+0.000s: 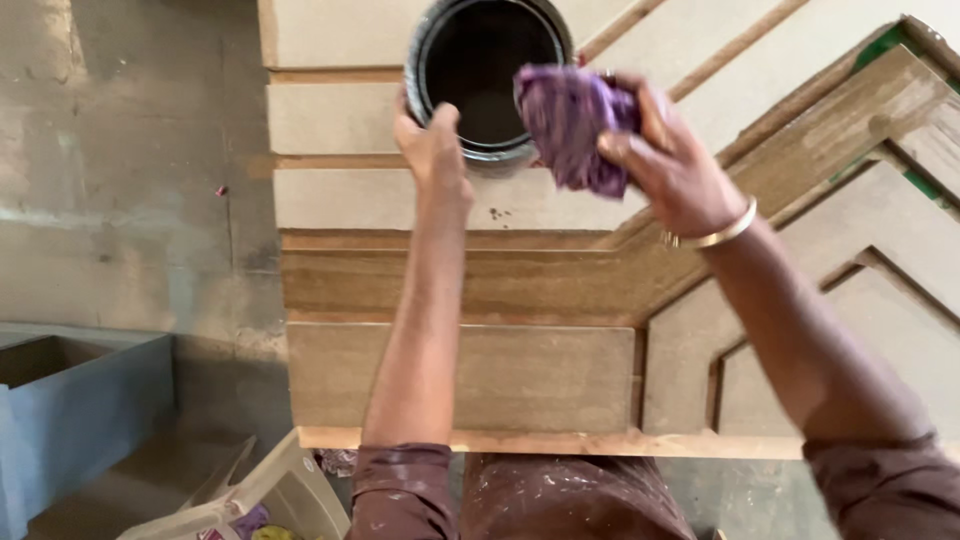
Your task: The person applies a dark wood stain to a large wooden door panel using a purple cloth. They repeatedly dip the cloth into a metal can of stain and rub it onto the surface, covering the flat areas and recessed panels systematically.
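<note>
A person leans over a carved wooden door panel (450, 280) lying flat. The left hand (432, 150) grips the near rim of an open round tin (490, 75), dark inside, which stands at the panel's far edge. The right hand (675, 165) is closed around a crumpled purple rag (570, 125), held just over the tin's right side; whether rag and rim touch is hard to tell. A thin bangle (715, 235) circles that wrist.
</note>
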